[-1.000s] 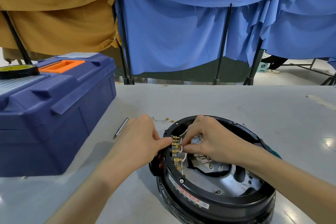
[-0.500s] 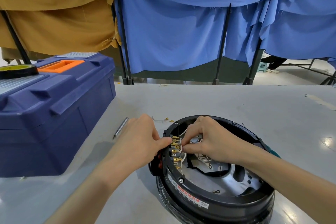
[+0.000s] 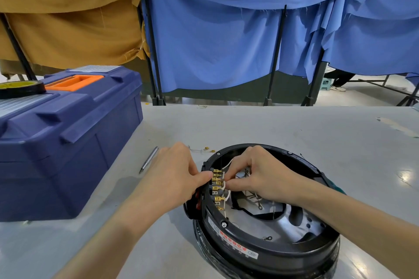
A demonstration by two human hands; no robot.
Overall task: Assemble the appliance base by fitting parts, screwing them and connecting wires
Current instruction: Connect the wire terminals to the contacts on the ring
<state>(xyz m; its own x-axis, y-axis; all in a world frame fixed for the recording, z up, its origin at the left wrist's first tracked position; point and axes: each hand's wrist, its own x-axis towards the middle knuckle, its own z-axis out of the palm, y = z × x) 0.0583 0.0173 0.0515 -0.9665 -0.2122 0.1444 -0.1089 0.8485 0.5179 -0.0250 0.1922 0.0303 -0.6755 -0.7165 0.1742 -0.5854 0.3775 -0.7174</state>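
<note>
A round black appliance base [image 3: 267, 247] lies upside down on the grey table, its metal plate showing inside. A row of brass spade terminals [image 3: 217, 184] with white wires [image 3: 226, 195] lines the inner left rim. My left hand [image 3: 174, 176] grips the outer left rim of the base, thumb pressed by the top terminals. My right hand [image 3: 258, 174] reaches inside the ring and pinches a white wire connector at the terminal row. The connector itself is mostly hidden by my fingertips.
A large blue toolbox [image 3: 63, 138] with an orange handle stands at the left, a tape roll [image 3: 20, 87] on its lid. A metal pen-like tool [image 3: 148, 159] lies between toolbox and base. Small brass parts [image 3: 208, 149] lie behind the base. Blue and tan curtains hang beyond the table.
Hardly anything differs: both hands stay at the terminal row, with the right fingertips shifting only slightly on the wire.
</note>
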